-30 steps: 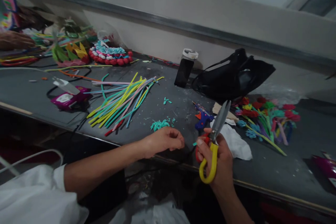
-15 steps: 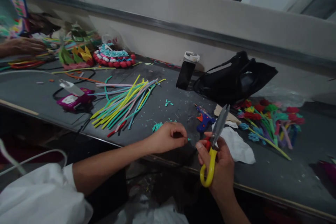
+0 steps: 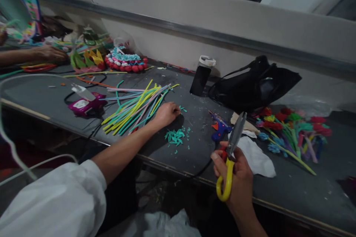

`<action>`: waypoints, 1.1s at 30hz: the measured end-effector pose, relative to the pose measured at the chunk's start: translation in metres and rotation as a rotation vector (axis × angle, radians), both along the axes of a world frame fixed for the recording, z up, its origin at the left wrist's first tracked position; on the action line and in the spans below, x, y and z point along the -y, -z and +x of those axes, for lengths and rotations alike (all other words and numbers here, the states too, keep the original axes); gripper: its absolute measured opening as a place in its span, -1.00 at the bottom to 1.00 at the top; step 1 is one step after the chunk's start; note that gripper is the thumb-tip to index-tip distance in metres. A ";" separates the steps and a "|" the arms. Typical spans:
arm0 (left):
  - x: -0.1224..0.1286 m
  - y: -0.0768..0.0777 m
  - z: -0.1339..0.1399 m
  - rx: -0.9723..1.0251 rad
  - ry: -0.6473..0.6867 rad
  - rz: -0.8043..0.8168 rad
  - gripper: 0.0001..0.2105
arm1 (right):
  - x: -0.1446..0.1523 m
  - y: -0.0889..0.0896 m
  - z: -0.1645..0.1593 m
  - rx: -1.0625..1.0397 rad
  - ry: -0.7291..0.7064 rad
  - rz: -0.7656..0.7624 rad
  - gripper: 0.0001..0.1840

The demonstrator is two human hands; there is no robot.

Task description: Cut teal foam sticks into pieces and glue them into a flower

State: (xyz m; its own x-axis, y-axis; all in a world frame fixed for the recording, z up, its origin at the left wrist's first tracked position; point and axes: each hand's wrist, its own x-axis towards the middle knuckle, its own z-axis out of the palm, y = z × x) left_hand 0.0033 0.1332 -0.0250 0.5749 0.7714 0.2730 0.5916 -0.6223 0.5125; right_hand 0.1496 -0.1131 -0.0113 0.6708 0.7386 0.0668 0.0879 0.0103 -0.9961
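Observation:
Scissors (image 3: 233, 150) with yellow and red handles are in my right hand (image 3: 239, 177), their metal blades pointing up and away from me. My left hand (image 3: 167, 114) reaches over the table with its fingers curled together, fingertips at a few small teal cut pieces (image 3: 183, 109). Whether it pinches one is hidden. Below that hand lies a loose pile of teal cut pieces (image 3: 175, 137). Beside it, to the left, a bundle of yellow, teal, pink and blue fuzzy pipe cleaners (image 3: 136, 109) is spread out.
Near the scissors lie a blue glue gun (image 3: 220, 126) and a white cloth (image 3: 257, 157). Fuzzy flowers (image 3: 294, 129) sit right. Behind stand a dark bottle (image 3: 200, 77) and a black bag (image 3: 250, 85). A purple device (image 3: 87, 104) and another person's hand (image 3: 50, 53) are left.
My left hand has moved away from me, from beside the teal pile to the few teal pieces farther back, uncovering the pile. The right hand still holds the scissors. The view has shifted slightly.

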 end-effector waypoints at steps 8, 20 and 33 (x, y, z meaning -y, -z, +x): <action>0.031 -0.030 -0.025 -0.106 0.319 -0.137 -0.87 | 0.002 -0.007 -0.001 -0.143 -0.023 -0.091 -0.45; 0.070 -0.036 -0.029 -0.302 0.564 0.026 -0.82 | 0.002 0.000 0.001 -0.019 -0.032 -0.106 -0.41; 0.096 -0.040 -0.014 0.121 0.490 -0.336 -0.92 | -0.009 -0.005 -0.013 0.102 -0.064 -0.014 -0.52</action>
State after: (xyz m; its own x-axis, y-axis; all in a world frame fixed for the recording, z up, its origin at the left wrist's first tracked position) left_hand -0.0110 0.0373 0.0147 0.8650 0.4800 0.1460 0.2024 -0.6001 0.7739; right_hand 0.1361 -0.1036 -0.0061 0.6125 0.7810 0.1217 0.1883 0.0053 -0.9821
